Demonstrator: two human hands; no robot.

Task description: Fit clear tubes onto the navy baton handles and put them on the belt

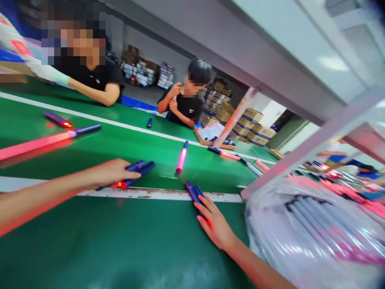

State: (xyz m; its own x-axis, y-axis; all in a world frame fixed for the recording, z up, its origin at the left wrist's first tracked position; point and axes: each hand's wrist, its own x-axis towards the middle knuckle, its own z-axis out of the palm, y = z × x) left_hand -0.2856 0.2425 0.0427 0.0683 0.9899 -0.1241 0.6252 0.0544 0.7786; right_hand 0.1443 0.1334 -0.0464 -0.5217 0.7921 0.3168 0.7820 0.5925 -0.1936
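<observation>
Blue handles (144, 173) sit grasped in the left hand (118, 170) at eleven o'clock; the right hand's (219, 228) fingers cover another bunch (194, 192) at one, clench unclear. Round and loosely bunched, they could roll into the glowing stick (182, 158) at twelve.

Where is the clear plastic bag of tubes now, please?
The clear plastic bag is on the head view's right side, beside the white post, near the right hand.

Left handles (140, 174) were dark blue, slanted side by side at white strip (168, 195); red light (121, 184) glowed. Right handles (195, 193), also dark blue, slanted across strip.
</observation>
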